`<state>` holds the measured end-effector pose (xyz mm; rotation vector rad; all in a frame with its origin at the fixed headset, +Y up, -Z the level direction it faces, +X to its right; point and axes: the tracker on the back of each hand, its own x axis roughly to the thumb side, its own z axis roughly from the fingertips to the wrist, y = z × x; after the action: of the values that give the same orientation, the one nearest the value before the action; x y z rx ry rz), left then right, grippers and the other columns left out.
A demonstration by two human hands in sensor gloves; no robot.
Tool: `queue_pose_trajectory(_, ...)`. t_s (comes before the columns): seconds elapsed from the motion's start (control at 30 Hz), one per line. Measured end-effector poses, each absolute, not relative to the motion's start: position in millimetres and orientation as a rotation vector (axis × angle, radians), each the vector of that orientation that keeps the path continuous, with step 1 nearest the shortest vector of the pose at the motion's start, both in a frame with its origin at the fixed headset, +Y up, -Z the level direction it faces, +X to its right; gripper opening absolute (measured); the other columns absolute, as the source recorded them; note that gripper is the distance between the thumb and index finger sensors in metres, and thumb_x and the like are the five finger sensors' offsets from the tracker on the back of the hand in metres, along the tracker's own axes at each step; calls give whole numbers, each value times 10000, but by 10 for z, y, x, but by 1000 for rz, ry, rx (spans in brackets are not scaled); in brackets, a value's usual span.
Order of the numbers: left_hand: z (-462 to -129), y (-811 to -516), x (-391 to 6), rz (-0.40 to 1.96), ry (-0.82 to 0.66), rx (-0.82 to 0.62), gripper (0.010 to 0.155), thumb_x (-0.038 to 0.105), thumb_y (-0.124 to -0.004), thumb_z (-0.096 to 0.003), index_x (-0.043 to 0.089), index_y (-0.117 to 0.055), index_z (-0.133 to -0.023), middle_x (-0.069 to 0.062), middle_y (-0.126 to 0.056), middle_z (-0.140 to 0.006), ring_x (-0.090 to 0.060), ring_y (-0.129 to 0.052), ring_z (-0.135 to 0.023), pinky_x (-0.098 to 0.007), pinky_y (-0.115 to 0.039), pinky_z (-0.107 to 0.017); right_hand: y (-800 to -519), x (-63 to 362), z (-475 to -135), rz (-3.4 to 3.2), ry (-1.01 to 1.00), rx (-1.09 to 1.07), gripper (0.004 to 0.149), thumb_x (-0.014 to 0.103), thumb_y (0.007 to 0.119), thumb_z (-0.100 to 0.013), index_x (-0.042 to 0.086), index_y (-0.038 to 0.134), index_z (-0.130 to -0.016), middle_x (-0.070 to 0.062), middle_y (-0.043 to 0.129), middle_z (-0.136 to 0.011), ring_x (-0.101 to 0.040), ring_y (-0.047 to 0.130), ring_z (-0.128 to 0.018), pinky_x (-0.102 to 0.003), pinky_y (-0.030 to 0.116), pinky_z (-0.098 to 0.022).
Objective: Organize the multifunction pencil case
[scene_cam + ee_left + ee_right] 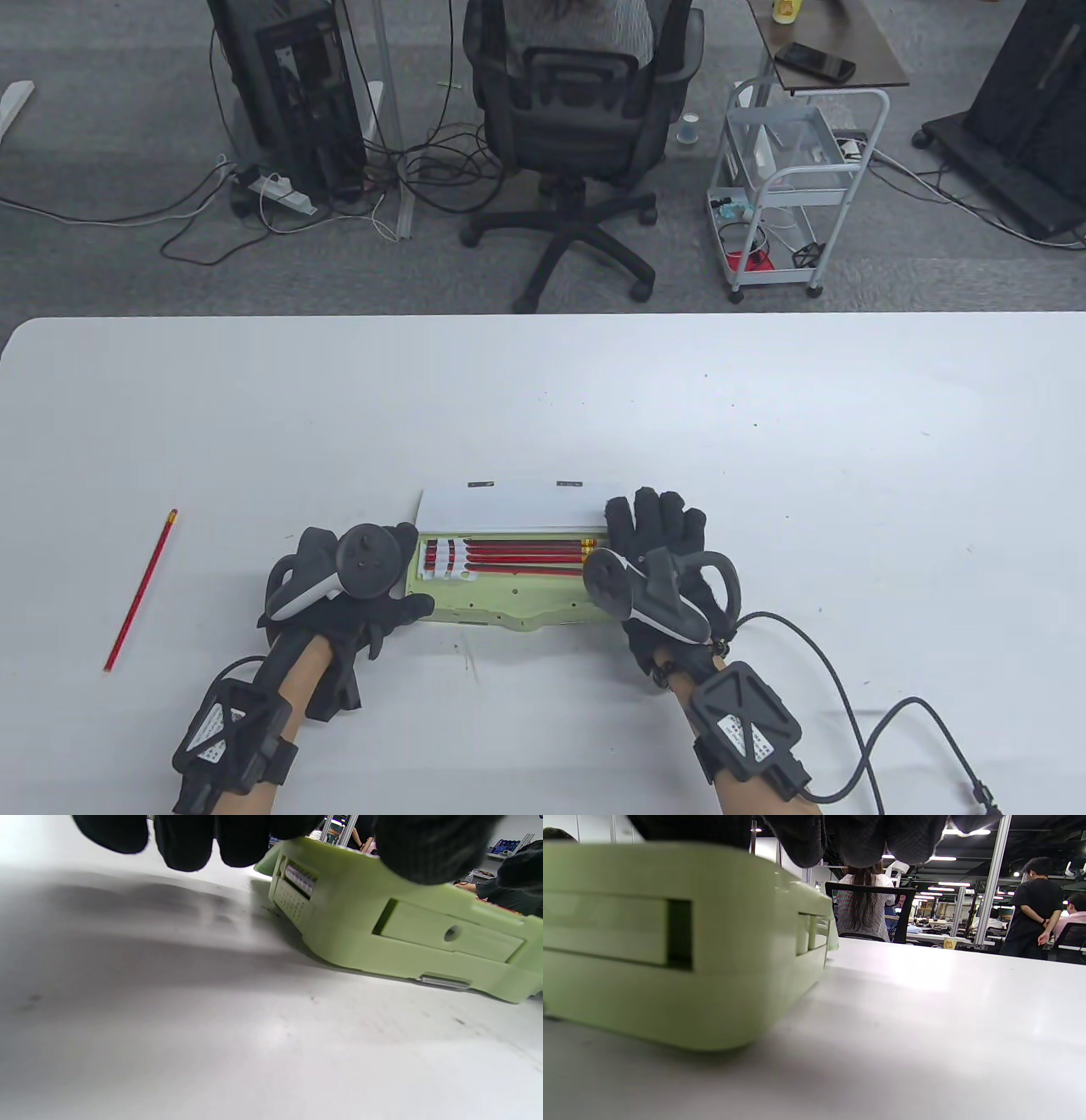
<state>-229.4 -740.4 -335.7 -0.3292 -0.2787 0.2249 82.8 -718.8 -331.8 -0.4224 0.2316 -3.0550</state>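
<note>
The green pencil case (509,601) lies open near the table's front edge, its white lid (509,508) raised at the back. Several red pencils (526,552) lie inside, tucked under white loops (445,560) at the left. My left hand (405,570) holds the case's left end, thumb along the front rim; in the left wrist view the fingertips (186,844) hang just left of the case (382,925). My right hand (653,526) rests with straight, spread fingers on the right end; its fingertips (865,840) hang over the case (670,942). One loose red pencil (140,590) lies far left.
The white table (764,441) stretches wide behind and to both sides of the case. A glove cable (857,722) trails at the front right. Beyond the table stand an office chair (577,110) and a white trolley (789,187).
</note>
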Motion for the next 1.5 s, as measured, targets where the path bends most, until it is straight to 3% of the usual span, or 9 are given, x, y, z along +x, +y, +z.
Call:
queue_pose_trajectory(0.33, -3355, -7404, -2295, 220, -278, -332, 910, 586, -731, -397, 178, -367, -1125, -177, -527, -1204, -498, -630, -1063, -719, -573, -692, -7099, 955, -3314, -3135, 237, -453, 726, 428, 705, -532, 11, 527, -1099, -351, 502, -1089, -626, 556, -974, -739, 504, -684)
queue_pose_trajectory(0.7, -3356, -7408, -2282, 220, -278, -332, 908, 587, -728, -398, 180, -365, -1124, -177, -528, -1204, -497, -629, -1063, -717, -573, -693, -7191, 1233, -3363, -3268, -247, -616, 964, 562, 604, -483, -66, 276, -1136, -401, 230, -1115, -660, 291, -1002, -757, 367, -689)
queue_pose_trajectory(0.9, -3355, -7409, -2279, 222, -277, -331, 908, 586, -728, -399, 179, -364, -1124, -179, -528, -1202, -498, -631, -1062, -718, -574, -692, -7280, 1218, -3370, -3248, -417, -672, 997, 572, 592, -475, -82, 221, -1128, -410, 174, -1104, -670, 239, -992, -759, 330, -685)
queue_pose_trajectory(1.37, -3347, -7406, -2289, 232, -275, -325, 910, 585, -730, -399, 179, -362, -1126, -180, -530, -1201, -494, -632, -1061, -714, -576, -693, -7332, 1191, -3357, -3236, -486, -620, 964, 553, 583, -502, -81, 195, -1116, -411, 208, -1102, -670, 261, -990, -752, 350, -687)
queue_pose_trajectory(1.5, -3368, -7289, -2395, 265, -248, -259, 914, 572, -741, -402, 163, -358, -1124, -188, -525, -1196, -500, -621, -1059, -710, -572, -696, -7330, 1186, -3364, -3229, -484, -622, 965, 553, 584, -501, -84, 199, -1116, -409, 208, -1104, -671, 262, -989, -751, 349, -689)
